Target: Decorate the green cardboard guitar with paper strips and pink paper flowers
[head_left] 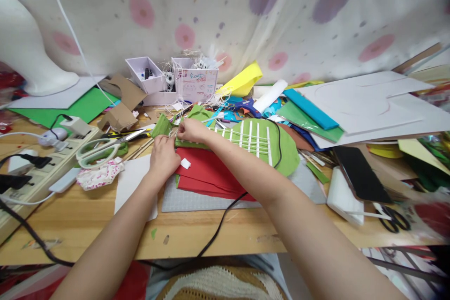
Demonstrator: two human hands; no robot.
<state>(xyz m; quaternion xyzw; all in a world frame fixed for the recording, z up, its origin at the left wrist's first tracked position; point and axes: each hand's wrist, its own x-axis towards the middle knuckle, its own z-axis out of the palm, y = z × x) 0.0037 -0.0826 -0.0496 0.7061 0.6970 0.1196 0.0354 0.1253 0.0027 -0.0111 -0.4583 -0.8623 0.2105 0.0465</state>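
Observation:
A green guitar-shaped craft piece (286, 150) lies across the middle of the desk, its rounded body to the right and its narrow neck to the left. White strips cross it like frets, and thin white strings (253, 139) run along its length. My left hand (163, 155) grips the neck near its left end. Just to the right, my right hand (191, 131) pinches at the strings there; its fingertips are partly hidden. Under the craft piece lie red sheets (207, 171) on a grey cutting mat (200, 201). A small white scrap (185, 163) rests on the red.
Left are a power strip (52, 168) and green-handled scissors (98, 152). A blue glue gun (248, 105) and white boxes (195, 79) stand behind. A phone (362, 173) and black scissors (395, 219) lie right. A black cable (221, 225) crosses the front edge.

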